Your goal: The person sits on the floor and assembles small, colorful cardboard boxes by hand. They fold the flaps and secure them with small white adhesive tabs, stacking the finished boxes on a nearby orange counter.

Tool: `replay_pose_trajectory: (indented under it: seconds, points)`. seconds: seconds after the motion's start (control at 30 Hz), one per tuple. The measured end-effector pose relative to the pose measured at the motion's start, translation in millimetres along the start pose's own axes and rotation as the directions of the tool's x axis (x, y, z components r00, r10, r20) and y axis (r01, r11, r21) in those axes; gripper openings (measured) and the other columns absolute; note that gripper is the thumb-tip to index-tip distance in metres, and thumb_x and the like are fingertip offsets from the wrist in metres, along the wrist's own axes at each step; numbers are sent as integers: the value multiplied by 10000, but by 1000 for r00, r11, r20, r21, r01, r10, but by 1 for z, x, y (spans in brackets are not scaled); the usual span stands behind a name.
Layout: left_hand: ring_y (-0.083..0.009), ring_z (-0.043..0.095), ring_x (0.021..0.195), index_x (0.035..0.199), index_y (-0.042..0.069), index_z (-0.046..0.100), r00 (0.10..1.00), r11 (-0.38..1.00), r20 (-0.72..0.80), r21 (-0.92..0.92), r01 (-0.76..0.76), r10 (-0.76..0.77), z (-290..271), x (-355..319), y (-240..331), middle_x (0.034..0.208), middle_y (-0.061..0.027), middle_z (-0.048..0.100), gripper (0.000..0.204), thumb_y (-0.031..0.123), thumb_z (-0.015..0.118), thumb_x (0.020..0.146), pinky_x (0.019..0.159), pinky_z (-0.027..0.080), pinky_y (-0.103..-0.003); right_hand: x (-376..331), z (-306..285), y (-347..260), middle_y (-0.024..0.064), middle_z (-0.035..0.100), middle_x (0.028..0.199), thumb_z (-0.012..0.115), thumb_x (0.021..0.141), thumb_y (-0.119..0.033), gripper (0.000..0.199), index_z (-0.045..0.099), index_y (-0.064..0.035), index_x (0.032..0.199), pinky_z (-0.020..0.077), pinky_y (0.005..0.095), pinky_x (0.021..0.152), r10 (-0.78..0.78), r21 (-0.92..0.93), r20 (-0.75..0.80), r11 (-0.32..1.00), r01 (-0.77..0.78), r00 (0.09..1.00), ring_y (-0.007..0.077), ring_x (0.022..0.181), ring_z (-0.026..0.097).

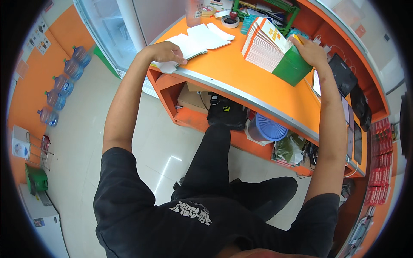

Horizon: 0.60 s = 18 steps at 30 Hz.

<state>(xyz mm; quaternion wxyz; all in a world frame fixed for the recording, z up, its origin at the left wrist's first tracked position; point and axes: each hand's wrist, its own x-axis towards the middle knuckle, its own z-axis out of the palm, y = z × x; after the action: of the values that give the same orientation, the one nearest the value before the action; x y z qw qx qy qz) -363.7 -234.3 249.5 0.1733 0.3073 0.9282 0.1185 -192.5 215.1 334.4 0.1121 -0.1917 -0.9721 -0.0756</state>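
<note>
While your left hand presses flat on white papers at the orange worktop's edge, your right hand has its fingers closed over the top of an upright stack of booklets in a green sleeve.

Four blue water jugs stand on the floor along the orange wall (the farthest one is blurred). On the counter there is one green box packed with white envelopes, too many to count, and one clear plastic cup. Two hands are in view.
</note>
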Motion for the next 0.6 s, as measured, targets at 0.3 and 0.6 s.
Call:
replay_pose_trajectory:
  seconds: [0.3,0.6]
  points:
    - [-323,621,1201,1205,84,723,995,979,-70,-190,-78,66,5,8,-32,1228,-193,690,521,496,703,887,1036,456,-424,-46,-30,-84,117,704,1210,712,919,-404,412,714,-113,1211,525,435,958,-221,478,-455,757,446,863,292,1107,676]
    - [-353,661,916,1076,20,675,759,966,-624,-27,-257,185,50,-31,3,986,-174,695,252,220,538,1008,826,510,-436,-14,49,-269,125,708,1176,669,946,-217,271,715,-155,1206,527,428,939,-646,404,-209,626,667,734,315,1079,670]
